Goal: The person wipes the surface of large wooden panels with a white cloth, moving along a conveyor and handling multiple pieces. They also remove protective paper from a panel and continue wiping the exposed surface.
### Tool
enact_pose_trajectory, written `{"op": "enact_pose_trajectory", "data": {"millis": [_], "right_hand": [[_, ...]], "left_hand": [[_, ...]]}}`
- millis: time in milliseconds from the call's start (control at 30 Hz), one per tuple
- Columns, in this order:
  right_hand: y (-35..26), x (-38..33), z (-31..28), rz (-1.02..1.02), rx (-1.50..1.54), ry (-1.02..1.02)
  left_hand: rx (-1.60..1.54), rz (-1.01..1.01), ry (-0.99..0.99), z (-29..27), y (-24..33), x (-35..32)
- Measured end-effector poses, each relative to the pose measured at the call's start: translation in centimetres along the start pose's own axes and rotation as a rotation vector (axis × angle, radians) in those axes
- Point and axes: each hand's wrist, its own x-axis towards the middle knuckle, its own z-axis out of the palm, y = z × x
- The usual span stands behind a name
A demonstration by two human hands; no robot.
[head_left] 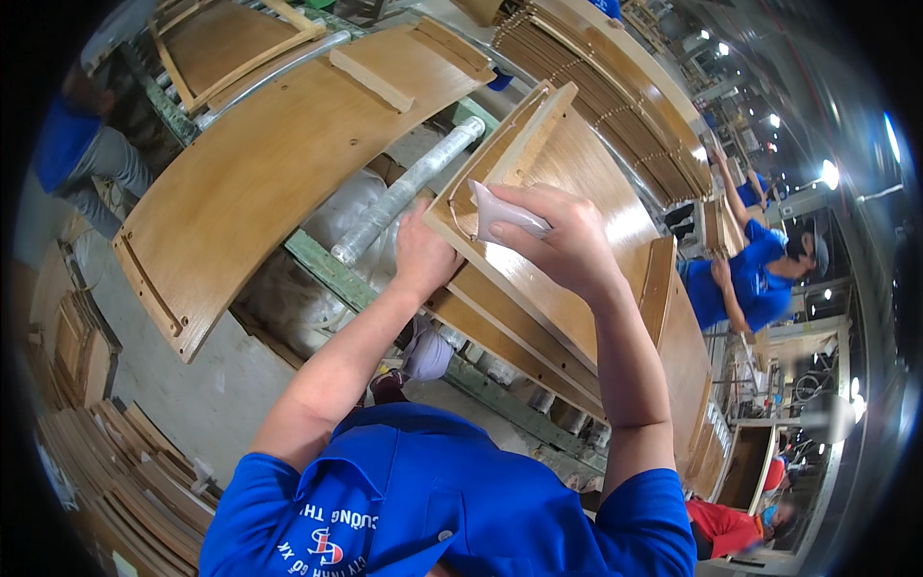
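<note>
Right hand (567, 240) is up on the wooden panel (577, 183), fingers (538, 207) curled tight around a small white squeeze bottle (505, 219), its tip pointing at the panel's near-left corner by the raised frame strip. The bottle sits right against the wood there. Left hand (423, 255) is just beside it, clamped on the panel's lower-left edge, fingers wrapped under the board and thumb on top, steadying it. The panel lies tilted on a conveyor with a green frame (327, 269), stacked over a second similar board below it. Left of the hands, a clear plastic-wrapped roll (409, 188) lies across the gap, and beyond that a larger curved wooden panel (279, 154) rests flat. Off to the right, another person in a blue shirt (745, 279) works at their own stack, well apart. Piles of wooden parts (125, 471) sit on the floor at lower left.
</note>
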Motion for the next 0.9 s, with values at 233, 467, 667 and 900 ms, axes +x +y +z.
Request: {"op": "enact_pose_trajectory", "data": {"millis": [233, 467, 667, 900], "right_hand": [[0.6, -1.9, 0.6, 0.077, 0.047, 0.097], [1.7, -6.5, -0.4, 0.22, 0.08, 0.175], [3.2, -12.5, -1.0, 0.46, 0.172, 0.267], [4.0, -18.9, -2.3, 0.643, 0.095, 0.352]], "left_hand": [[0.056, 0.066, 0.039, 0.4, -0.2, 0.0], [0.15, 0.101, -0.016, 1.1, -0.6, -0.1], [0.121, 0.154, -0.033, 1.1, -0.4, -0.3], [0.073, 0.15, 0.017, 1.3, -0.2, -0.4]]}}
